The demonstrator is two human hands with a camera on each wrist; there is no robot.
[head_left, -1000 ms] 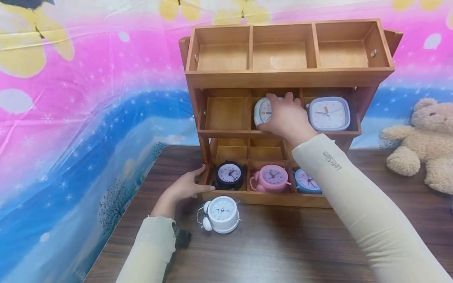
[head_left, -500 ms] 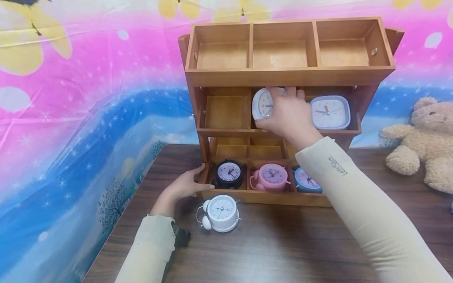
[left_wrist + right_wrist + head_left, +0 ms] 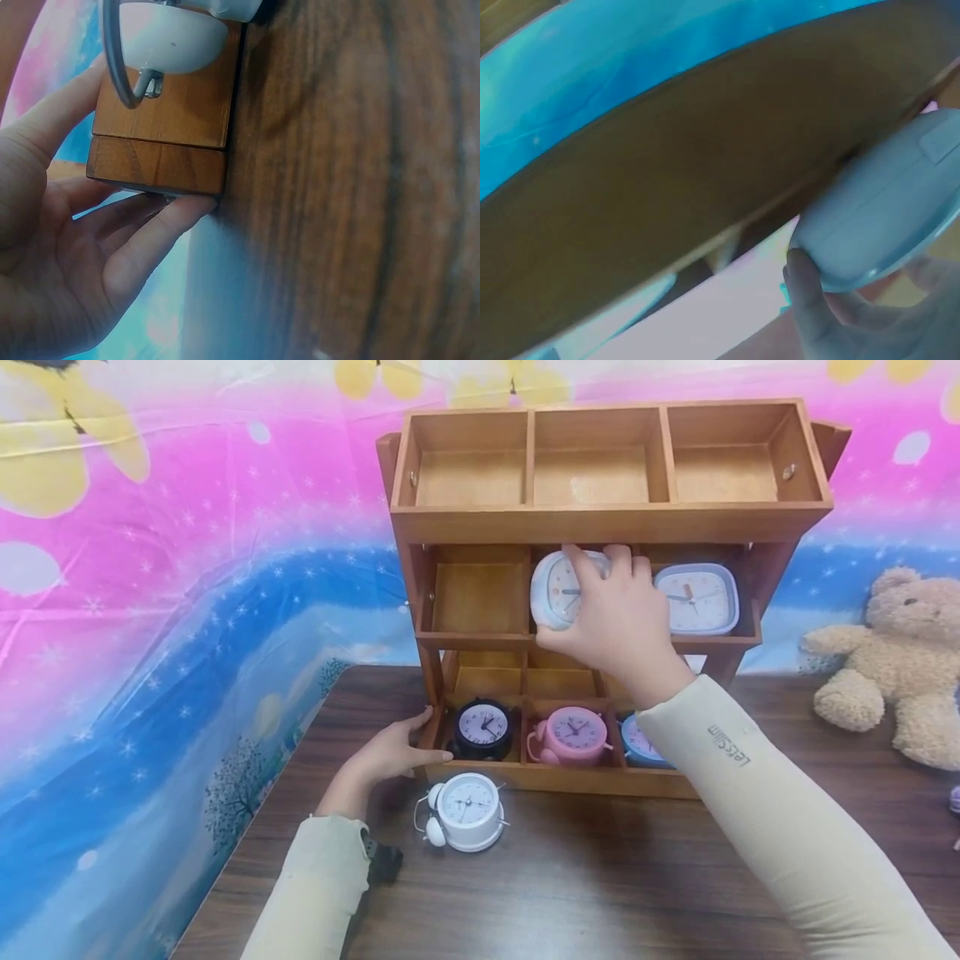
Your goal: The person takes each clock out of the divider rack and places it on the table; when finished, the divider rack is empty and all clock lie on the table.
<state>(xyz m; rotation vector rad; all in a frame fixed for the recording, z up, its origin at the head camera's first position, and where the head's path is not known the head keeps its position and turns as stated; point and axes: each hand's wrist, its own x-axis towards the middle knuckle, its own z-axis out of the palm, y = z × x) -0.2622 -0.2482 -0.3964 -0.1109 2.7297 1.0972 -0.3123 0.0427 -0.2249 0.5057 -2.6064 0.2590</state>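
My right hand grips a pale rounded alarm clock at the middle compartment of the wooden shelf's second tier. The fingers go over its top, and the thumb lies at its lower edge. In the right wrist view the clock's smooth pale side shows above the fingers. My left hand holds the shelf's lower left corner, thumb on one side and fingers on the other. In front of that corner a white twin-bell alarm clock lies face up on the table.
A lavender square clock sits right of the gripped one. Black, pink and blue alarm clocks fill the bottom row, the blue one partly behind my sleeve. A teddy bear sits at the right.
The right hand has drawn the pale clock slightly out toward me and a little left, so more of it shows. My left hand and the white twin-bell clock have stayed put.
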